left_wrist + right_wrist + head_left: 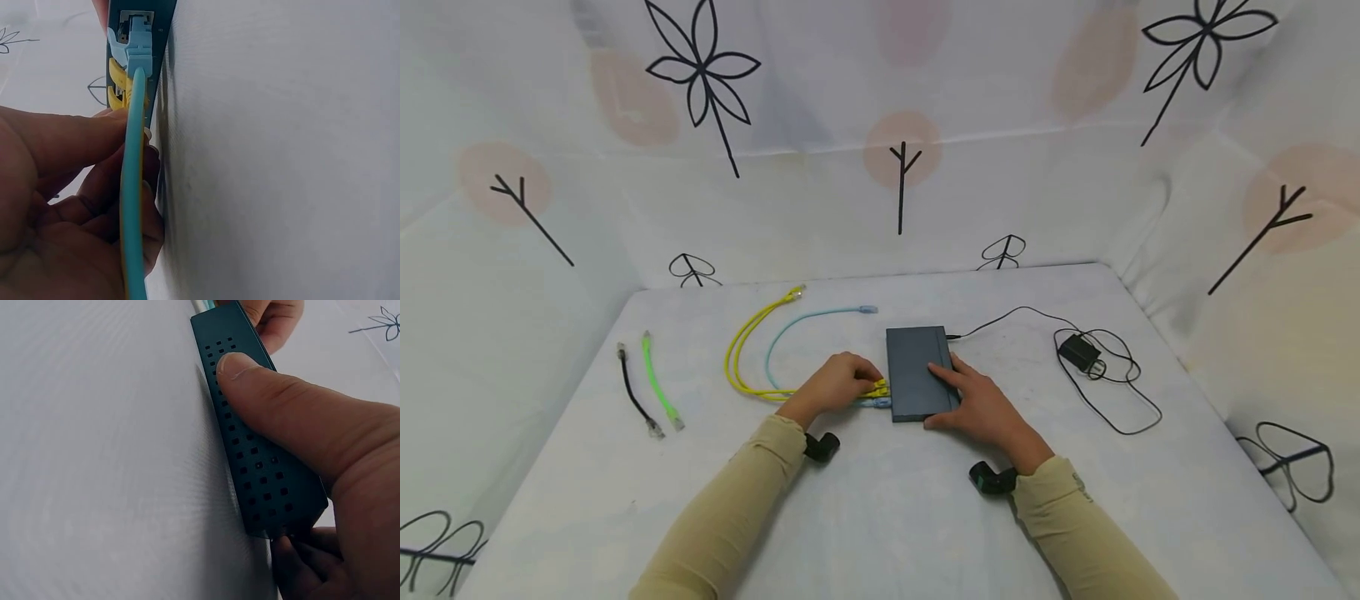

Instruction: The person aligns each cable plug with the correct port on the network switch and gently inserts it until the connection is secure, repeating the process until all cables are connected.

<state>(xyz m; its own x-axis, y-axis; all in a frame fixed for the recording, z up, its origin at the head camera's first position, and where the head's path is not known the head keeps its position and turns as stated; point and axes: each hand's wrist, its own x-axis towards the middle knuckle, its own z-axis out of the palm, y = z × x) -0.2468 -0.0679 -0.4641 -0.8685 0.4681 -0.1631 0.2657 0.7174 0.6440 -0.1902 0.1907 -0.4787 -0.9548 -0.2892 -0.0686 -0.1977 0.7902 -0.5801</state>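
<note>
A dark blue-grey network switch point(916, 367) lies flat near the middle of the table. My right hand point(981, 408) grips its right end, thumb on the vented side wall and fingers over the top and far edge. At the port side, my left hand point(833, 385) pinches a yellow network cable point(737, 350) close behind its plug, the fingertips partly hidden by the cables. In the left wrist view, a light blue plug point(139, 50) sits in a port, with yellow plugs point(117, 74) beside it. The light blue cable point(797, 321) curves away leftward, its other end loose.
A black power adapter point(1079, 353) with coiled cord lies at the right, its thin lead running to the switch. Short black point(635, 392) and green point(657, 379) patch cables lie at the left. Printed white cloth walls point(820, 200) border the white table point(880, 517).
</note>
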